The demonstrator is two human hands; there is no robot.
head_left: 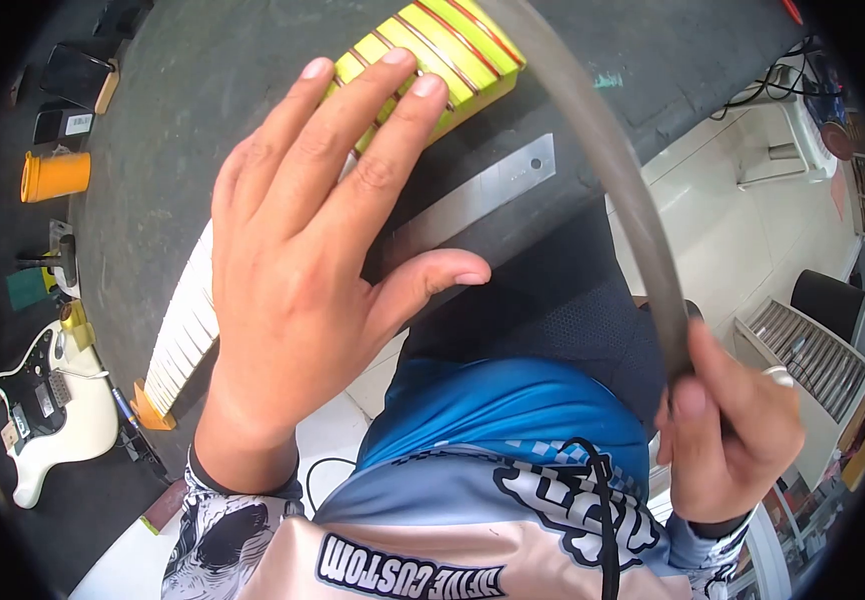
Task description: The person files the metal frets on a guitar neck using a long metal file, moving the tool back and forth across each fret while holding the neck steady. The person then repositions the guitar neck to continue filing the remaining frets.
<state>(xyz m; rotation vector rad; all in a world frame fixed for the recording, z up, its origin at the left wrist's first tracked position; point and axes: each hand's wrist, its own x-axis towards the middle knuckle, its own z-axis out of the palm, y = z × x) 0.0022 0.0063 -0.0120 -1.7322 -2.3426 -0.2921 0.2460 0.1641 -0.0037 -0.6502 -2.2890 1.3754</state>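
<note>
My left hand (303, 230) lies flat with its fingers stretched out and thumb apart, palm down. Its fingertips rest on a bright yellow-green piece (443, 60) crossed by thin reddish-brown metal strips, like frets. From beneath the palm, a white slotted strip (185, 325) runs toward the lower left and ends by an orange-brown wooden piece (156, 405). Whether the two are one guitar neck is hidden by my hand. My right hand (738, 425) pinches the lower end of a long, narrow grey bar (608, 150), which looks bent and slightly blurred; its far end leaves the top of the view.
A steel ruler (483, 195) lies along the near edge of the dark worktop (168, 100). On the left are an orange container (57, 176) and a white electric guitar body (88, 410). A slatted rack (803, 350) and black cables (773, 90) are at right.
</note>
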